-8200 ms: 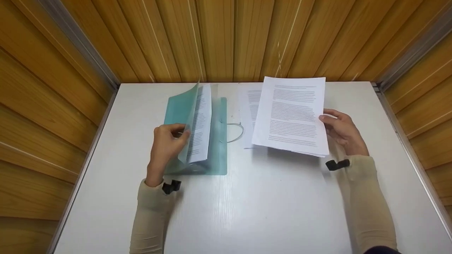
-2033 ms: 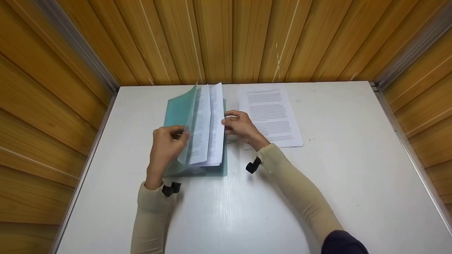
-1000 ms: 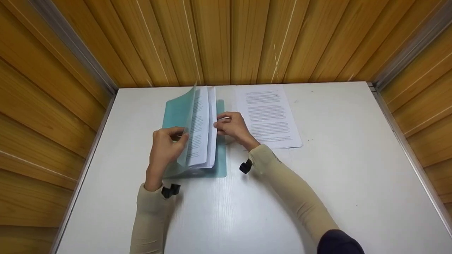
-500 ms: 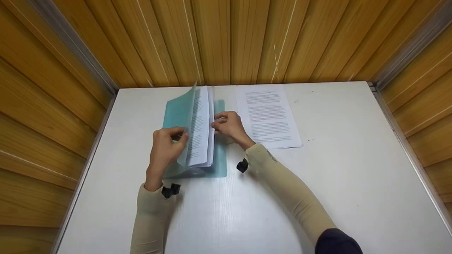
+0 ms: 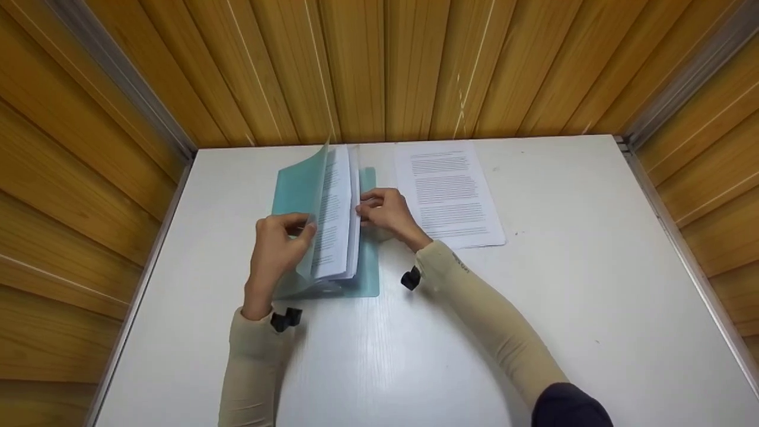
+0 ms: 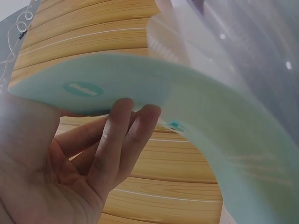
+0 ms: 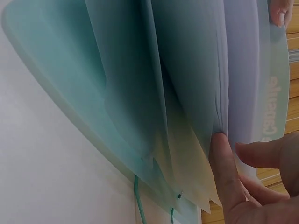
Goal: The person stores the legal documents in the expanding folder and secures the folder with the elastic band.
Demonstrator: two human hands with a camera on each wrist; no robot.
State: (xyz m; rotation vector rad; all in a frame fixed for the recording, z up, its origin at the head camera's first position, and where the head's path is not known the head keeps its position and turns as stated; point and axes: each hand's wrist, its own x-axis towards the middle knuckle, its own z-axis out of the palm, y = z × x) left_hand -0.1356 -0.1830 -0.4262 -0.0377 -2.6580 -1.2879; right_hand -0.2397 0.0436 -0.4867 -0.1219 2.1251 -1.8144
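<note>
Holding pgs (image 7: 242,70), R hand (image 5: 388,210); txt (image 5: 331,219) illegible

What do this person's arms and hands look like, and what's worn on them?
The left hand and right hand are ungloved. Close-fitting beige fabric sleeves cover both forearms; the right one bears small dark lettering, too small to read. A small black blocky device sits at each wrist, and dark cloth shows at the right sleeve's upper end.
</note>
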